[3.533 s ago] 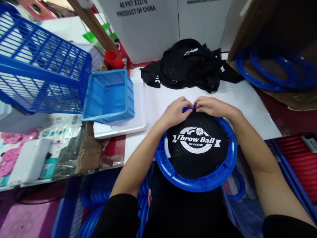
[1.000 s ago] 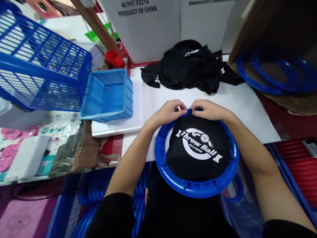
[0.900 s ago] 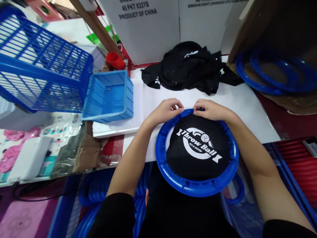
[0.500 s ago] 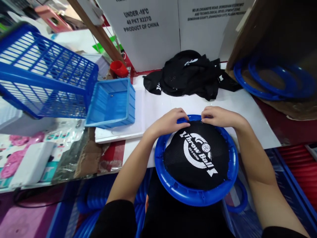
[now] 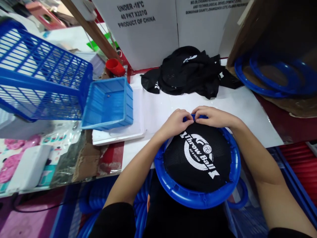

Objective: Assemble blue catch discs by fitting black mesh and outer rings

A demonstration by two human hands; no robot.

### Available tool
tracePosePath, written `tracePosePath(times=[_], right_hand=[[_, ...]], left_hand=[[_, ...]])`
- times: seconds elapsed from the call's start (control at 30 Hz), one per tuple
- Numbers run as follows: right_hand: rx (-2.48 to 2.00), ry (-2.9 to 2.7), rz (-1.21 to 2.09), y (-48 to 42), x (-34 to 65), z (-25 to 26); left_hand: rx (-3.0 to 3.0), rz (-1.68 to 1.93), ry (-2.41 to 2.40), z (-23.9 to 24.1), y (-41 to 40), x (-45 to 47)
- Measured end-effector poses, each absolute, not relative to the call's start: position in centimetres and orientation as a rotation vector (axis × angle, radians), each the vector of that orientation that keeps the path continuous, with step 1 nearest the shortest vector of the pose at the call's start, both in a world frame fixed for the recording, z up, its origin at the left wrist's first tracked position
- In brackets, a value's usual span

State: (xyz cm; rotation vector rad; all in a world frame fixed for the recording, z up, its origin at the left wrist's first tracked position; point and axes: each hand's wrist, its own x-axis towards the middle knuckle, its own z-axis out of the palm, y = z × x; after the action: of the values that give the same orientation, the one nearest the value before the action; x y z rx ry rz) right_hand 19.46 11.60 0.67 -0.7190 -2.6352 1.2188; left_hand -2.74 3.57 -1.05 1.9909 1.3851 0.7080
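two bare hands meet at the far rim of a blue ring (image 5: 196,200), its near part jutting over the edge of a white surface (image 5: 157,107) toward the person's body. the left hand (image 5: 178,123) and right hand (image 5: 211,116) come together almost tip to tip, the fingers of each pinching the rim from above; whether the edge of the cloth is caught there too is hard to tell, as the knuckles cover it. black mesh cloth (image 5: 174,167) fills the ring, just below the fingers, its white print slanting down to the right: "throw ball", with "fly & catch" in smaller letters, beside a drawn ball. behind, a heap of black cloths (image 5: 190,77) lies against a white carton (image 5: 158,46) reading "under -18°c", "40 pkt x227g" and "product of china"; more lettering at right includes "dongshan county, zhangzhou city". to the left sit a light blue tray (image 5: 109,124) and a red cup (image 5: 115,67); to the right, more blue rings (image 5: 257,86) in a brown box (image 5: 294,107).
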Motion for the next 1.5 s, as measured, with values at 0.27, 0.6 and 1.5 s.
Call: tracePosePath(times=[0.27,0.6,1.5], right_hand=[[-0.773,-2.566,1.297,11.9,19.1,0.3],[-0.772,-2.547,1.352,12.0,19.2,0.4],[-0.812,-2.475,1.287,12.0,19.2,0.3]], left_hand=[[1.913,0.737,1.5,-0.6,3.4,-2.2],[1.864,0.79,1.518,-0.5,3.4,-1.9],[1.911,0.673,1.467,-0.3,4.3,-2.6]])
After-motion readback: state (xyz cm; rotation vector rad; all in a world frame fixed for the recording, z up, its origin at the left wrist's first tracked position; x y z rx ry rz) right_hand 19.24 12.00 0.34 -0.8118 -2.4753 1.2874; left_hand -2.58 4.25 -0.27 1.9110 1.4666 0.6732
